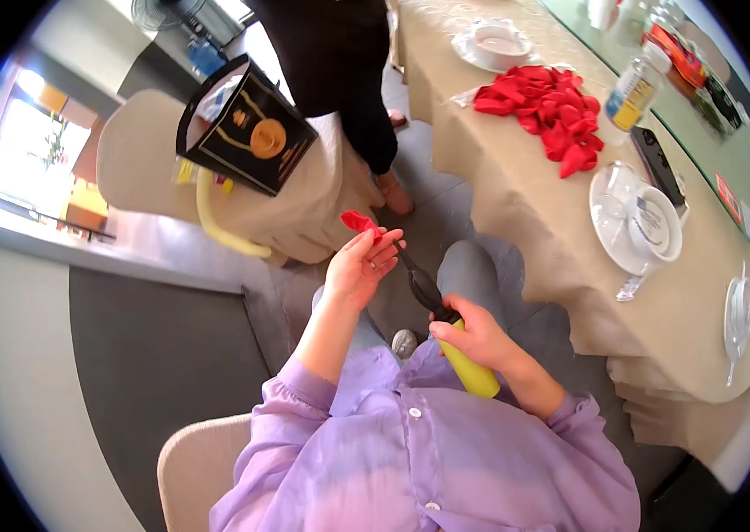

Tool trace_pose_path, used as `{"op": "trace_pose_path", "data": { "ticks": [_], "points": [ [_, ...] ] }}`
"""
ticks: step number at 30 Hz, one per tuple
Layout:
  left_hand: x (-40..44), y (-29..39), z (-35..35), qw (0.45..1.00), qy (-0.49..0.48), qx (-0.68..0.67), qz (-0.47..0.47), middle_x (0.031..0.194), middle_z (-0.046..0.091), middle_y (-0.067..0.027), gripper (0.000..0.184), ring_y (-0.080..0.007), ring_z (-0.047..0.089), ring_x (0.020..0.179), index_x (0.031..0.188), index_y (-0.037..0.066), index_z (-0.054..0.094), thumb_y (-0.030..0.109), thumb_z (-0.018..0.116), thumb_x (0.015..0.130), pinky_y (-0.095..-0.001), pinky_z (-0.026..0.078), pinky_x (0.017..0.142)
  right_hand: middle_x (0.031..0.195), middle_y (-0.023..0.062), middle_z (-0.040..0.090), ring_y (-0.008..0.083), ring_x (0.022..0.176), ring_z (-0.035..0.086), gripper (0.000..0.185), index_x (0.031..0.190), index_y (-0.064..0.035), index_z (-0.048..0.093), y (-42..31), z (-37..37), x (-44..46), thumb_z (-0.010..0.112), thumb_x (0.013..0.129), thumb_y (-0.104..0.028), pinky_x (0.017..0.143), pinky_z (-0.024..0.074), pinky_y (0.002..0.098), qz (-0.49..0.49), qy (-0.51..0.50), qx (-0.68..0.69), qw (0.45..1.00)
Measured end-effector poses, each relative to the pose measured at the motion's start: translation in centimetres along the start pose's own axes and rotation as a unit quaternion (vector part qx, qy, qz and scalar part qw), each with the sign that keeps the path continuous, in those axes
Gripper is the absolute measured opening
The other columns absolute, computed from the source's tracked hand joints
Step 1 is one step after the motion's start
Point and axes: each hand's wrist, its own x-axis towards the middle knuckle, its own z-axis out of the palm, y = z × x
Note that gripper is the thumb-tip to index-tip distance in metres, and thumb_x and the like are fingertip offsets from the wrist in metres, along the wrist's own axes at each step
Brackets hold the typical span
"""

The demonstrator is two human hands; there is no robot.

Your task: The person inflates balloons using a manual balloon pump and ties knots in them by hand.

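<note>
In front of my lap, my left hand [359,268] pinches a limp red balloon [358,222] at the tip of a hand balloon pump [470,365]. The balloon hangs flat, with little or no air in it. Fingers of my right hand [474,335] wrap around the pump where its black nozzle end meets the yellow barrel. The pump slants from lower right up to my left hand. A pile of red balloons [545,111] lies on the cloth-covered table to my right.
The round table [561,257] holds a bottle [637,87], a black phone [657,164], wrapped dishes [636,220] and a glass turntable [730,168]. Ahead on the left, a chair [140,151] bears a black gift bag [251,124] and a long yellow balloon [213,217]. A person in black [330,53] stands ahead.
</note>
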Motion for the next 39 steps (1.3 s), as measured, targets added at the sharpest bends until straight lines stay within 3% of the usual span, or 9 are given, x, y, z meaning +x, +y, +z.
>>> {"op": "trace_pose_path", "data": {
  "ticks": [6,8,15,17,22,27,33,35,39],
  "points": [
    [-1.3,-0.3,-1.9,0.999,-0.004,0.011,0.038,0.107,0.057,-0.0114,0.023,-0.0223,0.055,0.099,0.1,0.007,0.052,0.023,0.043,0.088,-0.0304,0.042,0.075,0.082,0.0107,0.056,0.018,0.078,0.055,0.037,0.095,0.0002,0.048,-0.4,2.4,1.8,0.057,0.076,-0.03,0.07,0.0425,0.0294,-0.002,-0.019,-0.116,0.993],
    [-1.5,0.0,-2.2,0.999,-0.007,-0.002,0.047,0.106,0.058,-0.0117,0.023,-0.0226,0.055,0.098,0.101,0.006,0.052,0.023,0.043,0.088,-0.0301,0.042,0.075,0.074,0.005,0.051,0.0122,0.059,0.055,0.029,0.092,-0.0016,0.048,0.4,2.9,1.9,0.057,0.077,-0.024,0.054,0.045,0.0262,-0.057,-0.016,-0.142,0.988],
    [-2.3,-0.6,-2.6,0.997,-0.016,0.027,0.075,0.104,0.058,-0.013,0.023,-0.0229,0.057,0.094,0.102,0.005,0.053,0.023,0.045,0.088,-0.0311,0.041,0.077,0.074,0.0049,0.051,0.0124,0.058,0.055,0.028,0.091,-0.002,0.047,0.4,3.3,2.3,0.057,0.078,-0.024,0.054,0.0452,0.0262,-0.027,-0.009,-0.107,0.994],
    [-2.4,-0.7,-2.6,0.994,-0.021,0.052,0.093,0.101,0.059,-0.0123,0.023,-0.0208,0.057,0.092,0.1,0.006,0.054,0.023,0.046,0.088,-0.0303,0.041,0.077,0.083,0.0102,0.057,0.0183,0.078,0.055,0.036,0.095,0.0003,0.049,0.0,3.3,2.1,0.059,0.076,-0.029,0.07,0.0426,0.0296,0.013,-0.008,-0.127,0.992],
    [-3.1,-0.3,-2.2,0.989,-0.09,0.112,0.045,0.103,0.058,-0.0156,0.023,-0.0228,0.055,0.097,0.096,0.005,0.054,0.025,0.042,0.089,-0.0332,0.04,0.082,0.081,0.0086,0.056,0.0158,0.076,0.054,0.035,0.094,-0.0003,0.049,-0.3,3.1,2.4,0.059,0.077,-0.03,0.068,0.0431,0.0284,0.017,-0.024,-0.092,0.995],
    [-2.0,-0.9,-1.7,0.979,-0.19,0.037,0.066,0.106,0.055,-0.0189,0.032,-0.0259,0.053,0.099,0.095,0.005,0.053,0.03,0.033,0.092,-0.0372,0.039,0.086,0.077,0.0073,0.054,0.0137,0.071,0.054,0.034,0.094,-0.0006,0.049,-0.7,3.5,2.4,0.058,0.078,-0.029,0.063,0.0438,0.027,0.025,-0.051,-0.055,0.997],
    [-2.8,-2.3,-0.2,0.982,-0.174,0.003,0.067,0.112,0.052,-0.0193,0.032,-0.0277,0.05,0.104,0.098,0.005,0.052,0.031,0.033,0.092,-0.0386,0.037,0.088,0.075,0.0061,0.053,0.0131,0.063,0.056,0.028,0.091,-0.0014,0.047,-1.3,3.9,2.5,0.058,0.078,-0.023,0.056,0.0453,0.0271,0.049,-0.034,0.028,0.998],
    [-2.7,-2.0,-0.6,0.979,-0.193,-0.004,0.069,0.113,0.052,-0.0182,0.033,-0.0272,0.047,0.107,0.103,0.006,0.051,0.031,0.033,0.091,-0.039,0.036,0.089,0.076,0.0062,0.053,0.0132,0.058,0.056,0.026,0.091,-0.0019,0.046,-0.2,4.1,2.9,0.057,0.079,-0.022,0.053,0.0455,0.0268,-0.026,-0.017,-0.027,0.999],
    [-3.3,-1.2,-0.3,0.983,-0.141,-0.08,0.081,0.111,0.054,-0.0162,0.028,-0.0241,0.05,0.103,0.103,0.005,0.052,0.027,0.04,0.09,-0.036,0.04,0.084,0.076,0.0061,0.053,0.0132,0.058,0.056,0.025,0.092,-0.0018,0.046,-1.2,4.5,2.9,0.057,0.079,-0.02,0.052,0.0455,0.0268,-0.007,-0.03,0.018,0.999]
  ]
}}
